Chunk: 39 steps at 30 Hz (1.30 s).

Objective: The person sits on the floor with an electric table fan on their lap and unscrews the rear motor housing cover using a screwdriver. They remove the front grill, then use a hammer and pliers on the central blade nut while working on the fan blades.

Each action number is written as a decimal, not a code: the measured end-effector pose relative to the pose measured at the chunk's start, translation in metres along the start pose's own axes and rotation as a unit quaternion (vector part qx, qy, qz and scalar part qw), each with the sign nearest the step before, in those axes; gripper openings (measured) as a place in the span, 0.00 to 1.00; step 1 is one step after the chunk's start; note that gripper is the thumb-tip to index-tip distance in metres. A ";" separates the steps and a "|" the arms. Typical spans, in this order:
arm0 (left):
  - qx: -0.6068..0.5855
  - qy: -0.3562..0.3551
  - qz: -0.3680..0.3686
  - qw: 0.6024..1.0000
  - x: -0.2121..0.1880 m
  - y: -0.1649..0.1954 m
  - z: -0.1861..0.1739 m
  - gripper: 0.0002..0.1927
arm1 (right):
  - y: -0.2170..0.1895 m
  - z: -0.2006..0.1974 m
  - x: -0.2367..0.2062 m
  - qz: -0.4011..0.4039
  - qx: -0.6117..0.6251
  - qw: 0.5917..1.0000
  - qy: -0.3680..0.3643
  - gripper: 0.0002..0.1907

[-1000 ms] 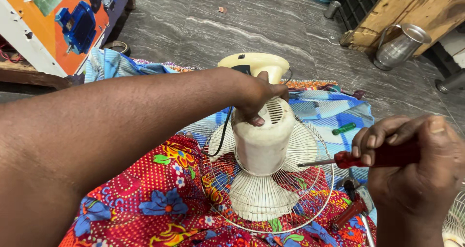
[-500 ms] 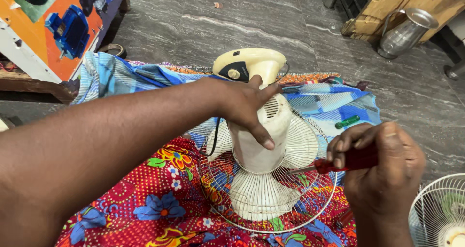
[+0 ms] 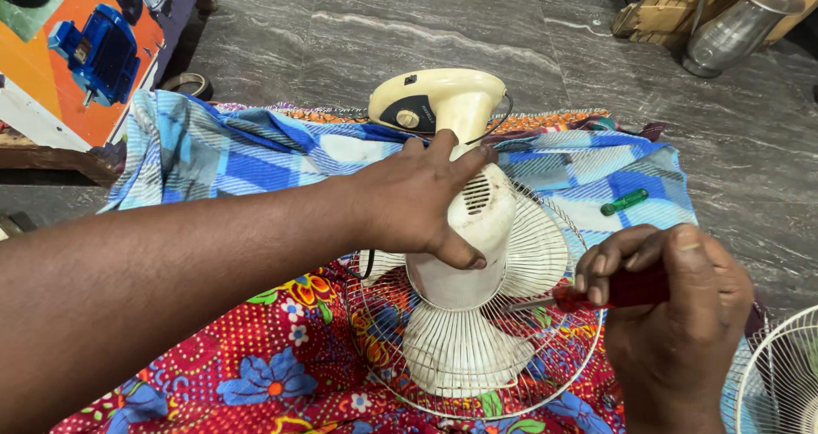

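A cream table fan lies face down on patterned cloth, its motor housing (image 3: 477, 229) pointing up and its base (image 3: 439, 97) toward the far side. My left hand (image 3: 417, 200) grips the motor housing from the left, thumb under the side. Around the housing spreads the wire rear grille (image 3: 545, 255), with pale blades beneath it. My right hand (image 3: 673, 306) is closed on a red-handled screwdriver (image 3: 618, 291); its metal shaft points left at the lower side of the housing.
A green-handled screwdriver (image 3: 625, 201) lies on the blue checked cloth (image 3: 256, 153). Red floral cloth (image 3: 281, 357) covers the near side. Another wire grille (image 3: 780, 374) sits at the right edge. A steel jug (image 3: 737, 25) and wooden planks stand far right, a colourful board (image 3: 77, 51) far left.
My left hand has settled more firmly around the motor housing. My right hand with the screwdriver has shifted slightly, its tip pointing at the housing. The view moved a little.
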<state>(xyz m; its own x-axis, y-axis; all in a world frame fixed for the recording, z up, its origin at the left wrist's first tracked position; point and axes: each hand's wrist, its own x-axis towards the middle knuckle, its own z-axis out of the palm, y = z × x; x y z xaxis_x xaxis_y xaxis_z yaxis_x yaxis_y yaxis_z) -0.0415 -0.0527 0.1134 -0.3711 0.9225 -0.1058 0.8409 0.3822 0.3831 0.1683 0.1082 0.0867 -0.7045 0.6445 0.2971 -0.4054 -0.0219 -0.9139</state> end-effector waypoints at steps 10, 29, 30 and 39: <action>-0.015 -0.048 -0.006 0.999 -0.003 -0.001 -0.010 0.68 | -0.014 -0.011 0.034 -0.094 0.014 0.995 -0.023 0.23; -0.012 0.024 -0.018 0.999 -0.011 0.007 0.002 0.63 | 0.030 0.024 0.038 -0.097 0.027 0.994 0.052 0.15; -0.012 0.031 -0.016 0.999 -0.012 0.008 0.003 0.63 | 0.030 0.026 0.038 -0.084 0.017 0.995 0.056 0.15; -0.005 0.044 -0.023 0.999 -0.012 0.008 0.007 0.62 | 0.031 0.023 0.036 -0.081 -0.025 0.994 0.066 0.15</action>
<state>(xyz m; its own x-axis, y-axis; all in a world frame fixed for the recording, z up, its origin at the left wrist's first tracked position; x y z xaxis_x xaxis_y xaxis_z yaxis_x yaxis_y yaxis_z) -0.0270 -0.0603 0.1110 -0.4418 0.8961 -0.0429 0.8187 0.4222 0.3891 0.1167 0.1134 0.0751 -0.5476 0.7315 0.4063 -0.4756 0.1273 -0.8704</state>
